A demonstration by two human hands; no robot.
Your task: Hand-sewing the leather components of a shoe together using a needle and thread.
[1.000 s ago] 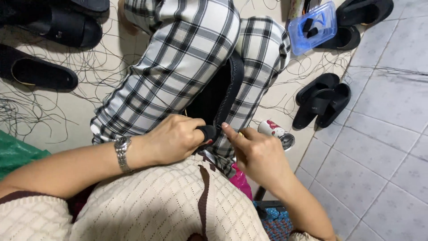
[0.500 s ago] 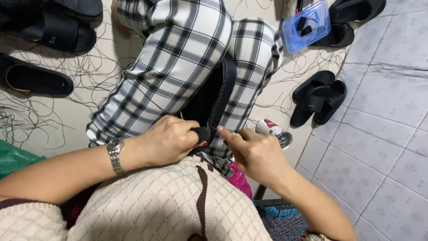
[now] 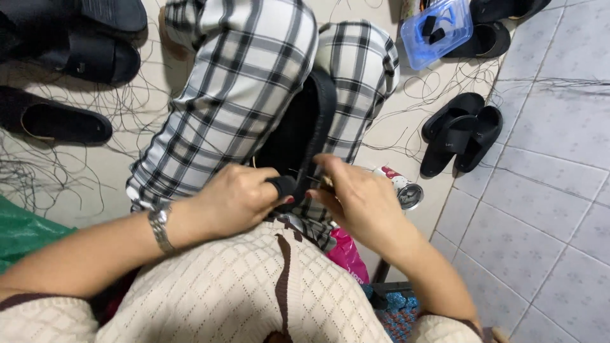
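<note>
Bare tiled floor [image 3: 546,209] lies open right; slippers [image 3: 460,130] and threads [image 3: 57,171] crowd elsewhere.

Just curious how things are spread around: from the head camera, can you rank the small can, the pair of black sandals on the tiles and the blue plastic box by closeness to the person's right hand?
1. Small can: just right of the right hand, on the floor.
2. Pair of black sandals: farther right, on the tiles' edge.
3. Blue plastic box: farthest, at the top.
</note>
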